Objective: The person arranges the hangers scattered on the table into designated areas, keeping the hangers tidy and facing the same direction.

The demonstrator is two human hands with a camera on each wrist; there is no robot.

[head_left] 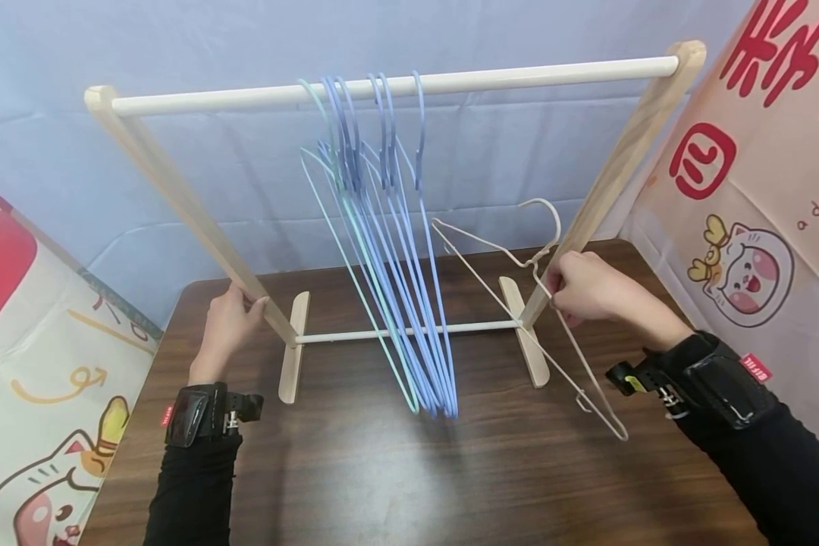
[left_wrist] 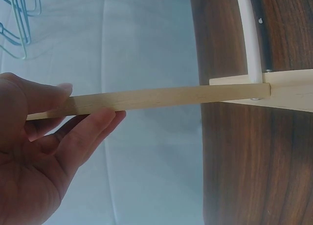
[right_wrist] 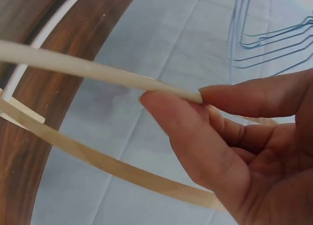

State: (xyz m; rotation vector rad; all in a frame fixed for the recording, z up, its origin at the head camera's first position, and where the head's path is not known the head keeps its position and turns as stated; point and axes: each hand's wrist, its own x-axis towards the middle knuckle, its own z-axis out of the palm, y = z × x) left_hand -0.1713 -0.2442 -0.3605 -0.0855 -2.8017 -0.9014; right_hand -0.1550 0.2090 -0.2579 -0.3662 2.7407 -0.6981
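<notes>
A cream-white clothes hanger [head_left: 583,364] hangs tilted off the rack's right side, its hook upward. My right hand [head_left: 583,284] pinches it near the shoulder between thumb and index finger, and in the right wrist view the hanger's rod [right_wrist: 98,73] runs into those fingertips. On the left, my left hand [head_left: 230,322] grips the wooden upright [head_left: 177,197] of the clothes rack low down. The left wrist view shows thumb and fingers on opposite sides of that upright [left_wrist: 156,98]. Several blue and mint-green hangers [head_left: 409,303] hang bunched near the middle of the white top bar [head_left: 519,78].
The rack stands on a dark brown wooden table [head_left: 382,485]. Its right upright [head_left: 628,159] is just behind the held hanger. Two wooden feet, left [head_left: 293,356] and right [head_left: 525,341], are joined by a white lower bar [head_left: 478,327]. Pale blue cloth [head_left: 246,45] hangs behind.
</notes>
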